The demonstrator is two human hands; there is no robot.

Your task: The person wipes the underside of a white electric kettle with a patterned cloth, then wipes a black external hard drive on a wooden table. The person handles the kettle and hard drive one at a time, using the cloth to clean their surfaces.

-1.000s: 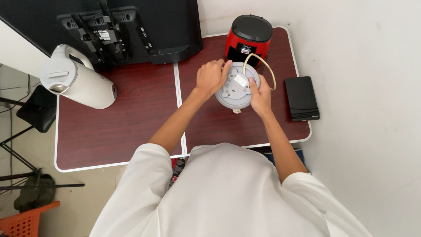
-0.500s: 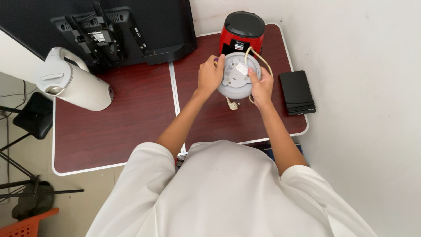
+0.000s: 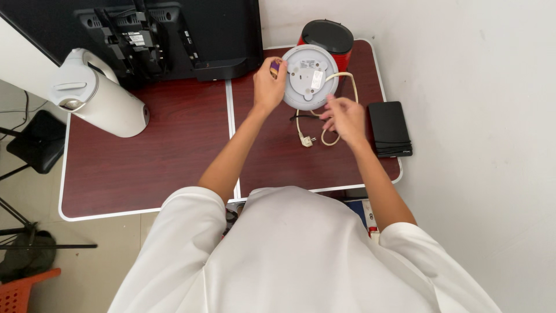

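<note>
A small white rectangular label [image 3: 316,79] sits on the grey round base's [image 3: 301,93] underside, and white stickers [image 3: 132,38] sit on the black monitor back [image 3: 220,35] at the tabletop's [image 3: 145,168] far edge.

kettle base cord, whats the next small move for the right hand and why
Probably pinch the loose cord with the right hand and gather it toward the kettle base. The left hand holds the base underside-up, while the cord hangs to the table with its plug lying free, and the right fingers look open.
</note>
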